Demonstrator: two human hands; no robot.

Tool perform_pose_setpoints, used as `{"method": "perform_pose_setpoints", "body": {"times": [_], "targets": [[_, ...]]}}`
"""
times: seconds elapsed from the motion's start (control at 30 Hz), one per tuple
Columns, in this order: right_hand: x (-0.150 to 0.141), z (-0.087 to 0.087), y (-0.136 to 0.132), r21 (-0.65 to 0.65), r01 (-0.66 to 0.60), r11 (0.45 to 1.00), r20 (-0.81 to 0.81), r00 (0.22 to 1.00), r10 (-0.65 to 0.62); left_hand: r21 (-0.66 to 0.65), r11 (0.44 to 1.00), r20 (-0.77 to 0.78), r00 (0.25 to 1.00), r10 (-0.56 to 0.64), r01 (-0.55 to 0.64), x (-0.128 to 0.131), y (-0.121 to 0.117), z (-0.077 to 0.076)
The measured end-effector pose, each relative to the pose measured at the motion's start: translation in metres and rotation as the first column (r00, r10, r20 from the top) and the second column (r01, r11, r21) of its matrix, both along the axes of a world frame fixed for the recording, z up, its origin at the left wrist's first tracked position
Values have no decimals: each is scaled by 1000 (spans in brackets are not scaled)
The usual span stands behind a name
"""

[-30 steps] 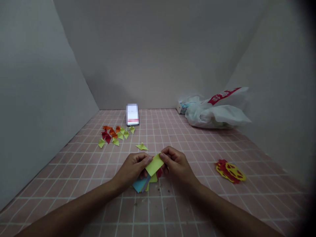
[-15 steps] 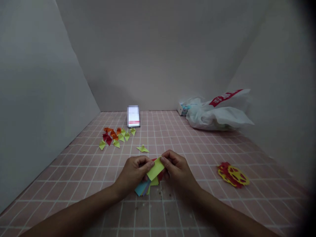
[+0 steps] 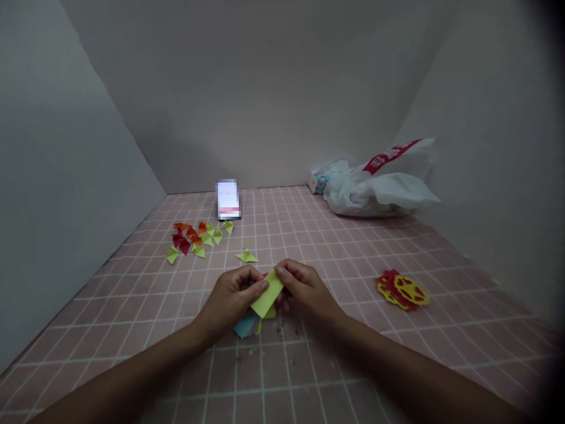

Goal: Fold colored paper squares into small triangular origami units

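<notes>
A folded piece of yellow paper [image 3: 267,296] is stretched between my two hands, over the table's near middle. My left hand [image 3: 233,297] pinches its left edge, thumb on top. The upper right corner is pinched by my right hand [image 3: 304,287], thumb and fingers closed. Beneath the piece lie coloured paper sheets [image 3: 246,325] in blue, yellow and other colours, partly covered by my hands. Just beyond my hands rests a small folded yellow paper bird [image 3: 247,256].
Several folded paper birds [image 3: 194,237] in red, orange and yellow sit at the left. Behind them stands a phone [image 3: 228,200]. Red and yellow cut-out shapes [image 3: 404,290] lie at the right. A white plastic bag [image 3: 375,191] and a tissue box [image 3: 316,182] are at the back right.
The whole view has shifted slightly. Both hands keep their pinch on the yellow paper, which is tilted a little more steeply and looks narrower.
</notes>
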State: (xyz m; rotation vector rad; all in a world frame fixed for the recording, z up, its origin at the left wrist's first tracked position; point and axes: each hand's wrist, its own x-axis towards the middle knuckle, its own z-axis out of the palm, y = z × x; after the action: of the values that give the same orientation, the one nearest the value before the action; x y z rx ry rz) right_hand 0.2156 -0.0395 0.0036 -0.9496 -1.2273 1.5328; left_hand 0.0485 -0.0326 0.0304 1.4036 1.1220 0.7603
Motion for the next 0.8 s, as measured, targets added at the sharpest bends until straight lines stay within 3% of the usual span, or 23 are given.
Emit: {"method": "perform_pose_setpoints", "body": {"times": [0.13,0.4,0.8], "targets": [[1,-3,3,-3,-46,999,-38,998,46,15,998,9,998,57,-57,-1,0,-1],[4,-4,3,-37,-68,997,-36,997,67,55,998,-17,999,27,-26,-3,2,-4],[2,3,1,-5,-41,999,-69,997,41,-136,989,170,982,83,-60,1,-1,-1]]}}
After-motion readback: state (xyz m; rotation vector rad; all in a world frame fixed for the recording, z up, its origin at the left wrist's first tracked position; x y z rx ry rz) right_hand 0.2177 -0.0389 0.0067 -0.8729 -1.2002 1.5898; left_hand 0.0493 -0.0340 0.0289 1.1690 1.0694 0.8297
